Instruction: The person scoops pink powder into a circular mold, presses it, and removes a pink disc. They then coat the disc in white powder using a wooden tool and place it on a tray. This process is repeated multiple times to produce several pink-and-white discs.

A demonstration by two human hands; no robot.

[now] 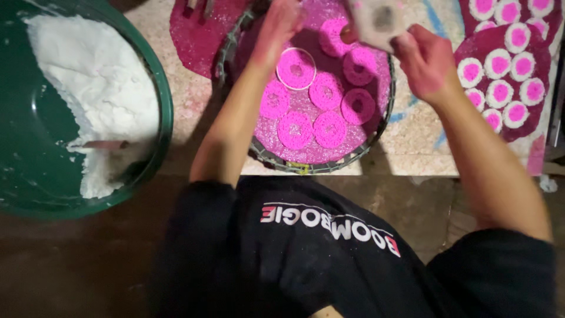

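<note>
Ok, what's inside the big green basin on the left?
The green basin holds a heap of white powder with a pinkish stick-like tool lying in it. The powder hides whatever lies beneath it.

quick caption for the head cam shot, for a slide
Two hands, left hand and right hand holding a pale ring mould, work over a round tray of pink rings.

A green basin (162,94) of white powder (100,82) sits well left of the fingers; white-rimmed pink discs (506,65) lie right.
</note>
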